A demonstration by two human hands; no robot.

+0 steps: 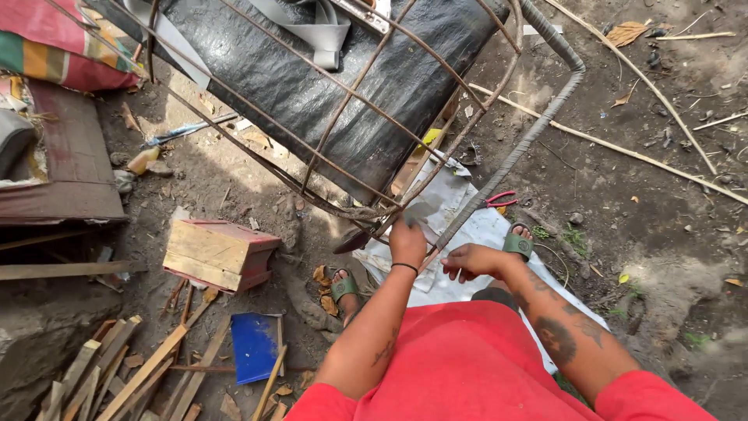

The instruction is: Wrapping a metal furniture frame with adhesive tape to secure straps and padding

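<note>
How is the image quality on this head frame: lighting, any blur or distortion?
Head view: daylight, with sunlit patches on the dirt ground; left hand slightly blurred against the metal rod frame, right hand sharper; the frame's rods look bowed, wide-angle style; no strong glare.

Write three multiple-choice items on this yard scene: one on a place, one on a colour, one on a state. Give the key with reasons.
1. Where do the red-handled pliers lie?
A. on the pale sheet beside the bent metal-rod frame
B. on the wooden box
C. in the right hand

2. What colour is the flat board among the wood scraps?
A. yellow
B. blue
C. white

3. What is the left hand doing?
A. hanging free
B. holding a bottle
C. closed on the bent metal-rod frame

Key: A, the pliers rest on the sheet near the right foot; B, the board is plainly blue; C, its grip wraps the frame's rods.
</note>
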